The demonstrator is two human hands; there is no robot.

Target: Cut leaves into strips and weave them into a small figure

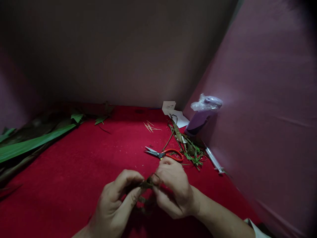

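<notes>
Between my two hands is a dark, brownish-green strip of plant material, with a thin curled end near the right fingertips. My left hand pinches it between thumb and forefinger. My right hand is closed on its other side, fingertips and thumb pressed together. More of the dark material hangs blurred below the fingers. Just beyond my right hand lie scissors with red handles, their blades slightly apart and pointing left.
Toothpicks lie scattered on the red cloth. At the right are leaf scraps, a syringe, white paper and a purple bottle topped with clear plastic. Long green leaves lie left. Walls stand behind and right.
</notes>
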